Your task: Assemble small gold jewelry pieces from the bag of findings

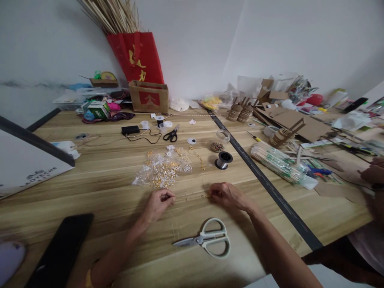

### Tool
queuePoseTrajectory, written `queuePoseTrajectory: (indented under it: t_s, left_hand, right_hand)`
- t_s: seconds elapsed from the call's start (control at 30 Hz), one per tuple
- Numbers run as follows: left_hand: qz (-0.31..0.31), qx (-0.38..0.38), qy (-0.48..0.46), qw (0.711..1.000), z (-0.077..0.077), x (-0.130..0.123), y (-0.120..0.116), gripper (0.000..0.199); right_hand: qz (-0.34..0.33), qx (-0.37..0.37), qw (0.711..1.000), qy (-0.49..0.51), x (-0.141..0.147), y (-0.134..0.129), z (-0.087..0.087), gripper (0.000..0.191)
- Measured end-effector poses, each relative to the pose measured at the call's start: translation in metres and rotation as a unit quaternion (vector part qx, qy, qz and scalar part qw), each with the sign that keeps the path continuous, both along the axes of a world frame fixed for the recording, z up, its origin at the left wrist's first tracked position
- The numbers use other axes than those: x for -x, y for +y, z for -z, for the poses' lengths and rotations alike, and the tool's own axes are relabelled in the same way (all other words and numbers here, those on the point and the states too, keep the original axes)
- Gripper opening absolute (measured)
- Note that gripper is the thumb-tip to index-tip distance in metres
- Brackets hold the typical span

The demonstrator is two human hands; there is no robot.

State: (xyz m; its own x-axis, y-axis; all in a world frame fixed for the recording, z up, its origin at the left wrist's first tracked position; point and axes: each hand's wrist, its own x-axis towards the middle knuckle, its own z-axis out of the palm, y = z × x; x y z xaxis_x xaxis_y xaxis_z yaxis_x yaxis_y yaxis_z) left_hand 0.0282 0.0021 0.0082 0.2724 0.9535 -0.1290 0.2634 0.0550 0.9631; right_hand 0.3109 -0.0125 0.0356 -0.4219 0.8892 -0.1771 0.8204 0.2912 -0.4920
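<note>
A thin gold-looking chain [187,199] stretches between my two hands just over the wooden table, with small rings or clasps along its middle. My left hand [158,203] pinches one end, thumb against fingertips. At the other end my right hand [225,194] is closed, and its curled fingers hide the tip. Beyond my left hand lies a pile of gold and silver jewellery findings [165,170] on clear plastic bags. A short gold chain [197,157] rests right of the pile. Scissors with pale handles [207,238] lie nearer to me, blades pointing left.
A wire spool [223,160], a dish of brown beads [217,147] and black scissors [171,134] stand farther back. A black phone [61,248] lies front left. Wrapped sticks [279,162] lie right of the dark table strip [264,180]. Another person's hand [375,172] is at far right.
</note>
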Motion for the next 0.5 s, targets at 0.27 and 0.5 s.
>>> queuePoseTrajectory:
  t_s: [0.27,0.5]
  left_hand:
    - [0.002,0.002,0.015,1.0,0.003,0.003,-0.008,0.013]
    - [-0.005,-0.02,0.042,0.999,0.01,0.003,-0.01,0.011]
  right_hand:
    - [-0.021,-0.012,1.0,-0.012,-0.003,-0.002,0.001,0.015]
    - [-0.005,0.0,0.993,0.115,-0.011,0.006,0.013,0.016]
